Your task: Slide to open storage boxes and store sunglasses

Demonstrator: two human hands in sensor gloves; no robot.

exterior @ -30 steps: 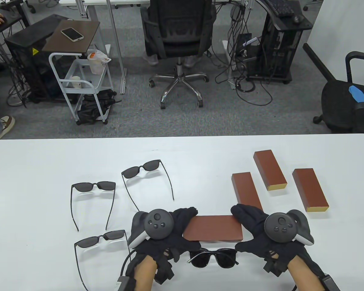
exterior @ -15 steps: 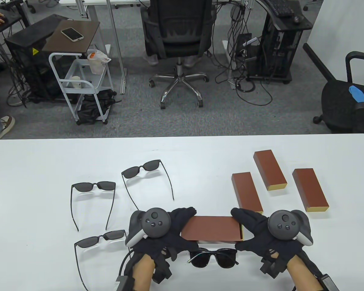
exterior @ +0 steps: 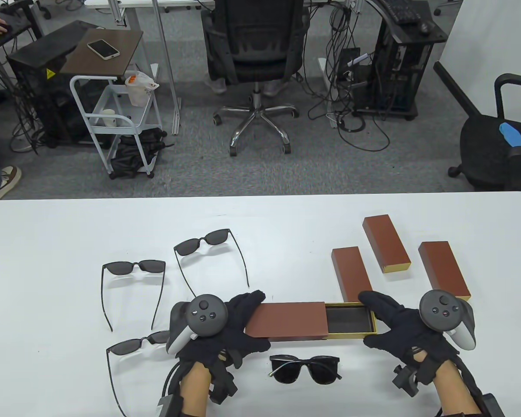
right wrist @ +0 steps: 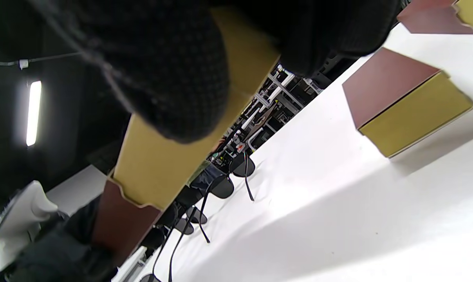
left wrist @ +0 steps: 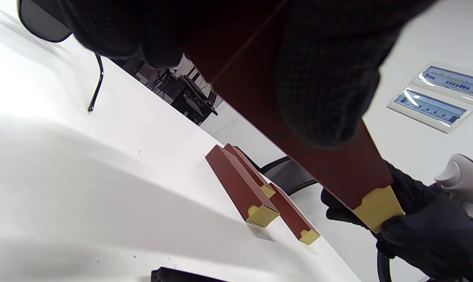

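Fingers have slid the tray out of its sleeve.

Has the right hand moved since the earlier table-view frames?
Yes. The right hand has shifted rightward, now below the rightmost closed box, drawing the yellow tray out of the brown sleeve held by the left hand.

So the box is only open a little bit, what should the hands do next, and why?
Probably keep sliding: the right hand pulls the gold tray further from the brown sleeve gripped by the left hand. The opening looks narrower than the folded sunglasses waiting below.
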